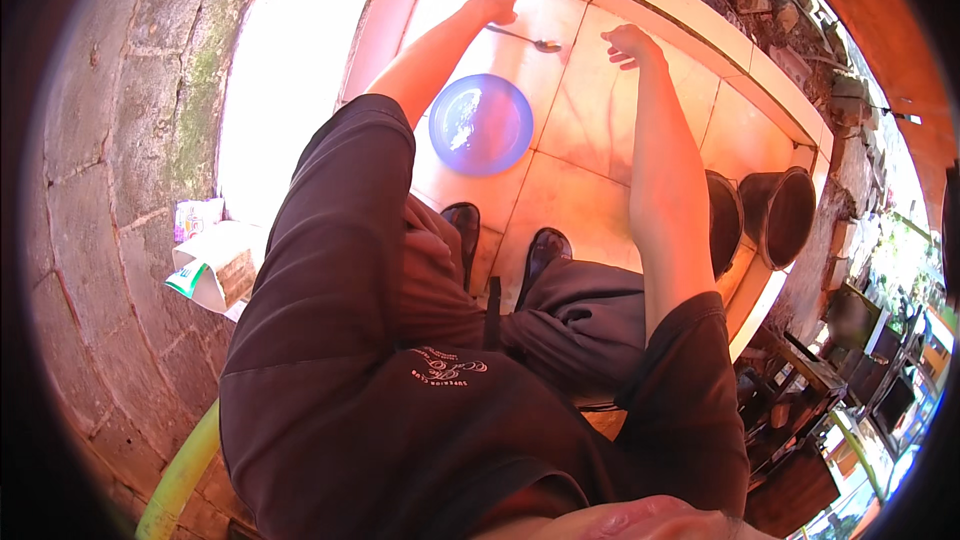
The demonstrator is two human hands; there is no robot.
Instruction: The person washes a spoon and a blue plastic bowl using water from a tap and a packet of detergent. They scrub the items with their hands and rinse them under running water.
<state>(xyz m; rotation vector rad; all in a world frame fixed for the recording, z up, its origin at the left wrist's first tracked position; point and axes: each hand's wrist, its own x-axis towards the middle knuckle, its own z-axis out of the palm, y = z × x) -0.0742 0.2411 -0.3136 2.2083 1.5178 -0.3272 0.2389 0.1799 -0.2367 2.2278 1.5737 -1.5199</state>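
My left hand [496, 6] is held over the far left part of the tiled floor with its fingers curled in. Glare hides whether anything is inside it. Just below it, a long-handled metal spoon or ladle [547, 46] shows against the tiles, the handle's end near my wrist. To the right, my right hand [628, 45] hovers with loosely bent fingers spread a little apart and nothing in them. Closer to my feet, a round blue plastic dish [491, 124] rests on the tiles, with bright sun reflections across it.
A raised tiled kerb [675, 7] borders the tiled floor [570, 187]. Two dark buckets [780, 217] are beside my right forearm. On the left are an opened carton [217, 270], a printed packet [196, 219] and a stone block wall [112, 165]. A yellow-green hose [180, 472] curves at lower left.
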